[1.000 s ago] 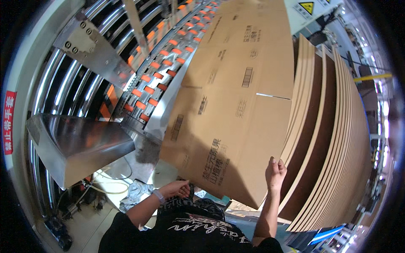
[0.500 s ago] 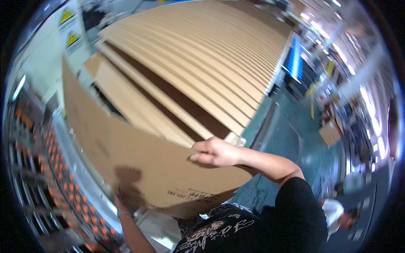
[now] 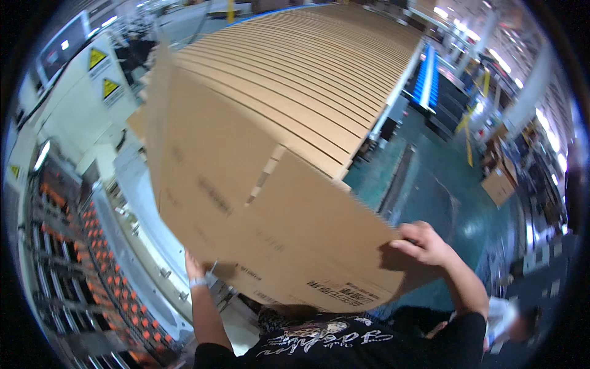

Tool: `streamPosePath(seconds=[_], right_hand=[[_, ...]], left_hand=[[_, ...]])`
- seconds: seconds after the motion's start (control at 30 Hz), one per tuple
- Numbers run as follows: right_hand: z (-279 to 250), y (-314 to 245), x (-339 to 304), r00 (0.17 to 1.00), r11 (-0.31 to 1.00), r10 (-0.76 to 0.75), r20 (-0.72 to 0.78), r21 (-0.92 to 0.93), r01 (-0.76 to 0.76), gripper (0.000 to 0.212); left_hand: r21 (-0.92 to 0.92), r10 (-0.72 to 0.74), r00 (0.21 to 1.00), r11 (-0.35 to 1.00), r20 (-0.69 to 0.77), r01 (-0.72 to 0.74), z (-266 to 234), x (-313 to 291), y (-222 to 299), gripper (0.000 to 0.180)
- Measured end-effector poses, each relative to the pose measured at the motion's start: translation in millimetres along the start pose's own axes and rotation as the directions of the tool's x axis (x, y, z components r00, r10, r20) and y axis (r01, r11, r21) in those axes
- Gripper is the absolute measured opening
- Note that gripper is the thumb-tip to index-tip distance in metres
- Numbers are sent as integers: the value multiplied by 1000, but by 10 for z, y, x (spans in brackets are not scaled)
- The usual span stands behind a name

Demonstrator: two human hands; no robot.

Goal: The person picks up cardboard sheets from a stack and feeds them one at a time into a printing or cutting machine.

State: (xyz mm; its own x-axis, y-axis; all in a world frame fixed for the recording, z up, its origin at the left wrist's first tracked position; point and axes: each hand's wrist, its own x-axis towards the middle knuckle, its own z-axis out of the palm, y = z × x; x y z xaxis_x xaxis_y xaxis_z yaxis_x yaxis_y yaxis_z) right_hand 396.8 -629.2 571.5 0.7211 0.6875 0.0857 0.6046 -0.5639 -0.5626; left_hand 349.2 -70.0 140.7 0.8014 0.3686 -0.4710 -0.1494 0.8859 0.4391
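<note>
A large brown cardboard sheet (image 3: 276,215), printed in dark ink, is held up at a tilt in front of the person's body. A narrow slot cuts in from its upper edge, and its far left part bends along a crease.

The right hand (image 3: 424,244) is closed on the sheet's right corner, thumb on the printed face and fingers curled at the edge. The left hand (image 3: 195,269), with a pale wristband (image 3: 198,282) below it, is at the sheet's lower left edge, fingers pointing up; part of it is hidden, so how firmly it grips cannot be told.

Just beyond the sheet, partly covered by it, a long row of cardboard (image 3: 307,86) lies overlapped in even steps, running away from the person. To the left, rows of small orange rollers (image 3: 132,295) curve along a machine, near a white panel (image 3: 70,117) bearing yellow warning triangles (image 3: 96,58).

To the right is a green floor (image 3: 442,209), with an open carton (image 3: 499,181) farther off. At lower right, a blurred co-worker (image 3: 501,320) in white is partly visible.
</note>
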Motion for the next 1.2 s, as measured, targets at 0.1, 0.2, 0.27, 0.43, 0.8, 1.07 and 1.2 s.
streamPosePath(seconds=[0.1, 0.2, 0.27, 0.43, 0.8, 1.07, 1.2], right_hand=[[-29, 458, -495, 885, 878, 442, -142, 268, -396, 19], [159, 1218, -836, 798, 796, 557, -230, 421, -434, 17], [410, 1792, -988, 734, 699, 646, -209, 547, -460, 15], [1088, 2953, -1308, 605, 492, 765, -220, 806, -330, 17], [2302, 3134, -2133, 471, 195, 880, 57, 862, -469, 18], [2544, 3204, -2095, 463, 164, 884, 60, 888, -429, 19], [2595, 3218, -2103, 416, 166, 909, 31, 888, -429, 21]], left_hand=[[14, 93, 992, 995, 90, -95, 808, 133, -9, 41], [46, 141, 978, 988, 155, -150, 1659, 71, 30, 37], [97, 185, 965, 974, 185, -205, 2158, -37, -20, 32], [274, 221, 906, 903, 360, -329, 2917, -132, -267, 27], [614, -29, 975, 781, 220, -116, 2950, -72, -709, 27], [724, -54, 978, 680, 202, -112, 2627, 30, -582, 22], [749, -53, 972, 647, 230, -142, 2697, -66, -698, 22]])
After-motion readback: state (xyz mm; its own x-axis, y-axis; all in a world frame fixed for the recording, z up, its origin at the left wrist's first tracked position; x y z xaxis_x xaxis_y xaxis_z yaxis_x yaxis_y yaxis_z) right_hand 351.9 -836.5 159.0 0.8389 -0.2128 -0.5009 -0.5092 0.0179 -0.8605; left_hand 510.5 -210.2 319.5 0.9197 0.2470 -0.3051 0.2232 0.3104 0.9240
